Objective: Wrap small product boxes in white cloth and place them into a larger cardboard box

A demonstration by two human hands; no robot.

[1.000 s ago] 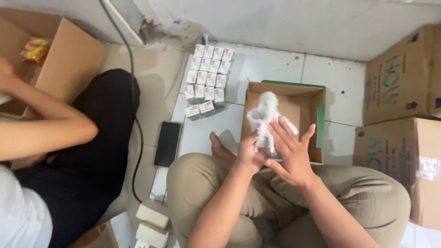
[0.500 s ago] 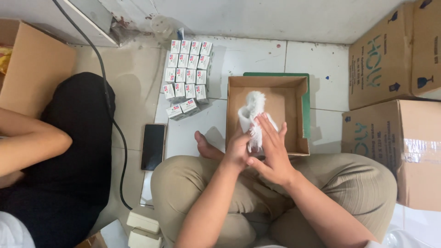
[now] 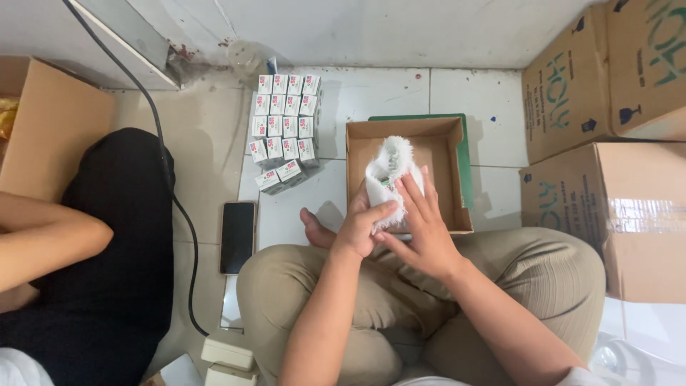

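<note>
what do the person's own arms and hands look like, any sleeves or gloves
Both arms are bare from wrist to past the elbow, with no sleeves over the forearms. The left hand and right hand wear no gloves, and no rings, watch or bracelets show. The fingers are uncovered. A bit of white cloth shows at the frame's lower right edge, perhaps a short sleeve.

wrap (image 3: 389, 168): soft white foam | box (image 3: 443, 143): matt cardboard | floor (image 3: 379, 93): glossy tile
</note>
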